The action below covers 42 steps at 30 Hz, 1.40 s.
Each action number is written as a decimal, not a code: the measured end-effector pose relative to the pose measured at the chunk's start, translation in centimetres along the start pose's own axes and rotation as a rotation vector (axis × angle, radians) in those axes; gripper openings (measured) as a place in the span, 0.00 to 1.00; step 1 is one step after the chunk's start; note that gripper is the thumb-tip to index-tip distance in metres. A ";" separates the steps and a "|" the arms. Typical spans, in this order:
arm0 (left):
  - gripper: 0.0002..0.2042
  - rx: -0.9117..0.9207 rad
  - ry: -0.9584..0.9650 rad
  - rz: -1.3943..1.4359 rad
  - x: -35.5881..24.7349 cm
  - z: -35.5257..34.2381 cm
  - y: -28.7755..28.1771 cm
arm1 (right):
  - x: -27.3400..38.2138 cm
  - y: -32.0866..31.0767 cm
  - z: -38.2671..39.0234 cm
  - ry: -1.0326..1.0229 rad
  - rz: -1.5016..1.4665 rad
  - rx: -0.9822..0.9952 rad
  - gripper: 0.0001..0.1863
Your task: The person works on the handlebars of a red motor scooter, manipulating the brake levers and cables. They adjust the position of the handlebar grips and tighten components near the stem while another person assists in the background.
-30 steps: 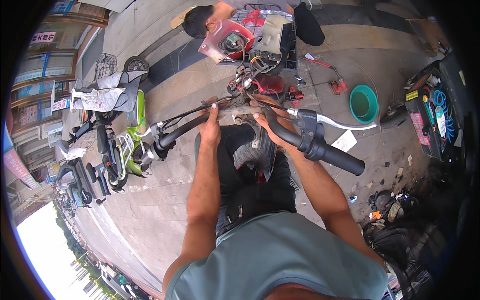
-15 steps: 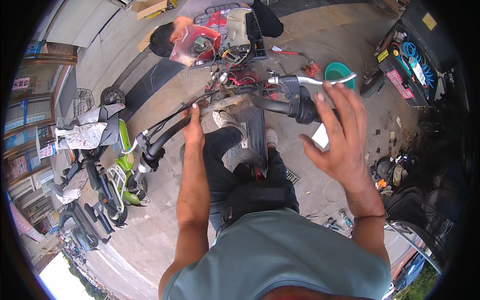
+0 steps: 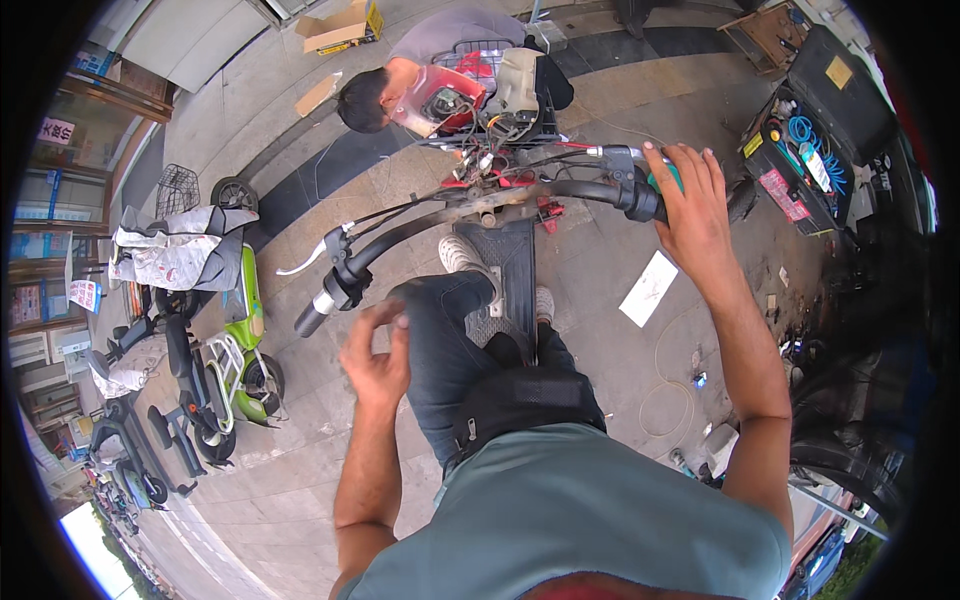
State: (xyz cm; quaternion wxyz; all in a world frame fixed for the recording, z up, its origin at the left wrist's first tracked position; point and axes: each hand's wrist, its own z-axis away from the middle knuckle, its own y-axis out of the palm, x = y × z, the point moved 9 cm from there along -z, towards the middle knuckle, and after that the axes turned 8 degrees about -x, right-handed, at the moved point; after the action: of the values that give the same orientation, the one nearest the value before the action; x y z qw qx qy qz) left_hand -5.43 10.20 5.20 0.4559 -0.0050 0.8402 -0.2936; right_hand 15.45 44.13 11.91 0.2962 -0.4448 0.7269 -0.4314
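My right hand (image 3: 690,200) lies over the right grip end of the handlebar (image 3: 430,221), fingers bent over grip and brake lever. My left hand (image 3: 375,345) is off the bar, just below and right of the left grip (image 3: 320,310), fingers curled but apart, holding nothing I can see. Cables and exposed wiring run from the bar's middle toward the scooter's dismantled front (image 3: 480,135). Between my legs stretches the black footboard (image 3: 495,260), one shoe on its left side.
A person (image 3: 385,90) bends beside the scooter's front. Parked green scooter (image 3: 245,370) and others stand left. A white sheet (image 3: 648,290), a hose (image 3: 660,405) and scattered parts lie right, with an open toolbox (image 3: 795,150) beyond. Cardboard box (image 3: 340,30) at the back.
My left hand has let go of the bar and moved down toward me. My right hand left the bar's middle, lifted, and has settled on the right grip.
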 end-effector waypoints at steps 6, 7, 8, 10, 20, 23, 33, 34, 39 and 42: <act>0.12 -0.296 -0.041 -0.316 5.1 -4.3 -10.1 | 0.7 0.1 0.3 0.002 0.004 0.004 0.52; 0.14 -0.270 -0.029 -0.342 5.6 -5.0 -9.8 | 0.7 0.1 0.3 0.006 0.007 0.005 0.53; 0.15 -0.222 -0.074 -0.311 6.8 -5.4 -8.9 | 0.7 0.1 0.6 0.007 0.011 0.016 0.53; 0.16 -0.218 -0.071 -0.275 7.5 -6.1 -7.6 | 0.9 0.1 0.4 -0.002 0.010 0.016 0.53; 0.21 0.014 0.118 -0.558 7.6 -7.5 -5.6 | -1.2 -2.7 -8.7 0.093 -0.374 0.028 0.32; 0.33 0.162 0.139 -0.467 7.3 -7.4 -6.0 | -3.1 0.8 -12.7 0.048 -0.416 0.033 0.31; 0.39 0.080 0.196 -0.693 6.5 -8.0 -3.0 | -1.7 13.6 -12.9 0.105 -0.427 0.417 0.31; 0.38 0.067 0.187 -0.705 6.5 -8.3 -2.9 | -1.3 14.1 -12.5 0.064 -0.421 0.444 0.31; 0.34 0.043 0.223 -0.724 6.0 -9.1 -3.0 | 0.7 15.7 -10.6 -0.012 -0.420 0.604 0.30; 0.33 0.045 0.227 -0.722 6.0 -9.2 -2.8 | 0.2 15.7 -10.4 0.054 -0.463 0.626 0.29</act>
State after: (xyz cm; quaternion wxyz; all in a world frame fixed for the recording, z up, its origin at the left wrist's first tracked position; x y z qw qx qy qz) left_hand -16.74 10.69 5.82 0.2272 -0.2585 0.8227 -0.4524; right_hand 0.72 51.36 2.67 0.2931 -0.4736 0.4482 -0.6992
